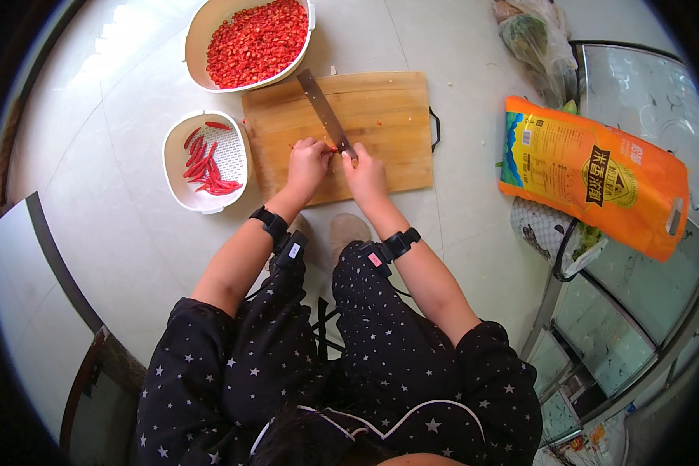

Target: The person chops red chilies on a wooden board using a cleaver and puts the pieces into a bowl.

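My right hand (366, 175) grips a kitchen knife (325, 110) at its near end, and the long dark blade slants away to the upper left over a wooden cutting board (399, 145). Just to the left, my left hand (309, 166) pinches a red chili pepper (334, 149) beside the blade; most of the pepper is hidden by the fingers. A few red bits lie on the board. Whole red chilies (201, 160) rest in a small white basket (173, 169) left of the board. Beyond it, a larger white basin (197, 43) holds many chopped red chili pieces (256, 46).
The board lies on a tiled floor (466, 227). On the right, an orange printed bag (559, 148) leans over a glass-fronted cabinet (635, 87) and a patterned bag of greens (539, 227). Behind these sits a clear plastic bag (539, 52). My shoes (346, 227) are close to the board's near edge.
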The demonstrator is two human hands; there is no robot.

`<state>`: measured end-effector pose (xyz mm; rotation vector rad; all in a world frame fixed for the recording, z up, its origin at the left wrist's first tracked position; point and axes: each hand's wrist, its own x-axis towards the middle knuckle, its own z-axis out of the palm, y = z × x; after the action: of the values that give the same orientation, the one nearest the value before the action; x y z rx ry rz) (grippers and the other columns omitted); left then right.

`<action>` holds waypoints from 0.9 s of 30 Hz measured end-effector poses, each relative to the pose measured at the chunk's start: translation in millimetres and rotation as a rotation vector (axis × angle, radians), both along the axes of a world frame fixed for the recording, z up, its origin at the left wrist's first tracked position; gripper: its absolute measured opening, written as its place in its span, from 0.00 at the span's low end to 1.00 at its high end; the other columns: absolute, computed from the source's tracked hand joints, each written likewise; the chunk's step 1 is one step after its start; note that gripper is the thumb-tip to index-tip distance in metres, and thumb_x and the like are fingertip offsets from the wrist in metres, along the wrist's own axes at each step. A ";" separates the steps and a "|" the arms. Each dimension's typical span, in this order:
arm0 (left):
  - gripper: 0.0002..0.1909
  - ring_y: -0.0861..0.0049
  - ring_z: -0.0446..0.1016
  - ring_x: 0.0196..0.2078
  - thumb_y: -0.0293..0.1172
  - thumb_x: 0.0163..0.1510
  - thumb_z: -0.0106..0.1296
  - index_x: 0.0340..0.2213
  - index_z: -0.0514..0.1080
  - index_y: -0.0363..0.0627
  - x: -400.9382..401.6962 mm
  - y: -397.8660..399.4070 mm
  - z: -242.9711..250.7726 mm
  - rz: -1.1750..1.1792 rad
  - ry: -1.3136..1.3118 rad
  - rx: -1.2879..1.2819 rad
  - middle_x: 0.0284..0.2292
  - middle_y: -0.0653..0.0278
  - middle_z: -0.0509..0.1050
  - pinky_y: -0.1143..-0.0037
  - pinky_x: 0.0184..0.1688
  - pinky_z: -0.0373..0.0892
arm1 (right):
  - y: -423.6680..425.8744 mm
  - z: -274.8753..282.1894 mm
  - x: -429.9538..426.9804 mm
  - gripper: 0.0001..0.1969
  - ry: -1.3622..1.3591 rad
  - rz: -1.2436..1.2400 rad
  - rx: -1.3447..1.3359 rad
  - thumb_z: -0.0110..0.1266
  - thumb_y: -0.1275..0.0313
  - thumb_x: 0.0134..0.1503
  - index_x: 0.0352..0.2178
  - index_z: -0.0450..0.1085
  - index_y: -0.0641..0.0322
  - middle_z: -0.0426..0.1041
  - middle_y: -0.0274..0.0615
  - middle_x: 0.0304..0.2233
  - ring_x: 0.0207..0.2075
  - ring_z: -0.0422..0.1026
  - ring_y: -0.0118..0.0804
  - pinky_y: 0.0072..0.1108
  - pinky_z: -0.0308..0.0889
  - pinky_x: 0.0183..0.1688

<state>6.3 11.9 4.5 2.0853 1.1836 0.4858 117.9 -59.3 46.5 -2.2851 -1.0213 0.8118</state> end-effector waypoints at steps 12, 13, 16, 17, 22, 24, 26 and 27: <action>0.01 0.58 0.69 0.28 0.23 0.37 0.54 0.18 0.73 0.40 -1.9 2.6 -9.9 0.002 -0.043 -0.019 0.21 0.55 0.71 0.67 0.32 0.67 | -1.7 -1.4 -3.2 0.08 -0.100 0.109 -0.003 0.49 0.66 0.51 0.30 0.66 0.56 0.70 0.52 0.18 0.23 0.70 0.56 0.41 0.65 0.25; 0.01 0.58 0.69 0.28 0.23 0.37 0.54 0.18 0.73 0.40 -2.4 2.8 -9.2 0.004 -0.044 -0.019 0.21 0.55 0.71 0.67 0.32 0.67 | -3.2 -1.7 -2.7 0.08 -0.098 0.119 -0.006 0.49 0.66 0.51 0.30 0.65 0.56 0.70 0.52 0.18 0.23 0.70 0.57 0.42 0.64 0.25; 0.01 0.59 0.69 0.28 0.23 0.37 0.54 0.18 0.73 0.41 -3.5 2.6 -6.6 0.005 -0.064 -0.005 0.20 0.55 0.71 0.67 0.32 0.67 | -11.9 -5.2 4.1 0.08 -0.072 0.090 -0.035 0.50 0.67 0.50 0.26 0.64 0.60 0.69 0.52 0.17 0.22 0.69 0.55 0.38 0.64 0.24; 0.01 0.59 0.69 0.28 0.24 0.37 0.54 0.18 0.73 0.41 -2.3 2.4 -6.0 -0.004 -0.049 0.002 0.20 0.55 0.71 0.67 0.31 0.66 | -14.2 -6.5 5.4 0.08 -0.072 0.091 -0.036 0.50 0.67 0.50 0.26 0.64 0.60 0.69 0.52 0.17 0.22 0.69 0.55 0.38 0.64 0.24; 0.02 0.59 0.68 0.28 0.24 0.37 0.53 0.19 0.73 0.42 -2.2 4.2 -5.4 -0.042 -0.006 0.031 0.20 0.56 0.70 0.67 0.31 0.66 | -6.1 3.0 3.9 0.08 -0.010 0.091 -0.095 0.48 0.66 0.51 0.27 0.64 0.59 0.70 0.54 0.19 0.25 0.70 0.57 0.42 0.64 0.27; 0.02 0.59 0.68 0.28 0.23 0.37 0.53 0.20 0.73 0.42 -1.2 5.4 -5.5 -0.075 -0.004 0.042 0.21 0.56 0.69 0.66 0.31 0.66 | 4.2 -2.2 2.3 0.08 -0.020 0.078 -0.070 0.48 0.66 0.51 0.27 0.65 0.59 0.70 0.54 0.20 0.25 0.70 0.57 0.41 0.65 0.27; 0.02 0.60 0.68 0.28 0.23 0.38 0.54 0.20 0.73 0.41 -0.1 6.0 -5.4 -0.082 -0.010 0.033 0.21 0.56 0.70 0.67 0.31 0.66 | 12.1 -5.7 4.6 0.09 -0.037 0.064 -0.044 0.48 0.66 0.51 0.27 0.65 0.60 0.70 0.54 0.20 0.25 0.70 0.57 0.41 0.65 0.28; 0.02 0.60 0.69 0.28 0.24 0.39 0.54 0.20 0.74 0.41 -2.8 5.8 -6.3 -0.084 -0.007 0.022 0.22 0.56 0.71 0.67 0.31 0.66 | 15.3 -6.9 4.1 0.09 -0.024 0.072 -0.044 0.48 0.65 0.51 0.28 0.65 0.60 0.70 0.55 0.20 0.26 0.70 0.57 0.41 0.65 0.28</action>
<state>3.5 17.7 -1.7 2.1405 1.0866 0.4687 122.1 -44.0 39.6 -2.3118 -1.1133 0.8455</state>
